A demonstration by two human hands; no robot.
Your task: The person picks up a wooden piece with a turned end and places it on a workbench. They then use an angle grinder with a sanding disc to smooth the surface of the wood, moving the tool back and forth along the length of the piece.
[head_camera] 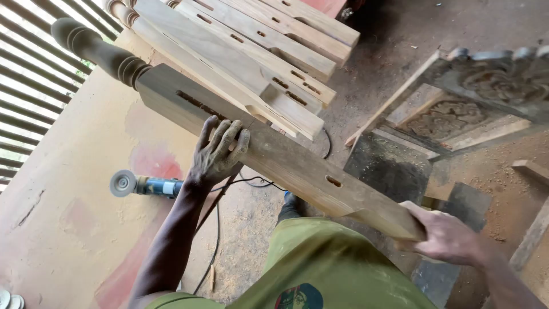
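Note:
A long dark wooden post (297, 166) with a turned end at the upper left and slots cut in its side runs diagonally across the view. My left hand (220, 150) lies flat on its upper face near the middle, fingers spread over the edge. My right hand (443, 234) grips the post's lower right end, closed around it. The post rests against a stack of paler slotted posts (251, 51) behind it.
A blue angle grinder (146, 185) with a grey disc lies on the dusty floor at left, its black cable (214, 252) trailing toward me. Carved wooden panels (457, 114) lean at the right. Sawdust and wood offcuts (529, 169) cover the floor there.

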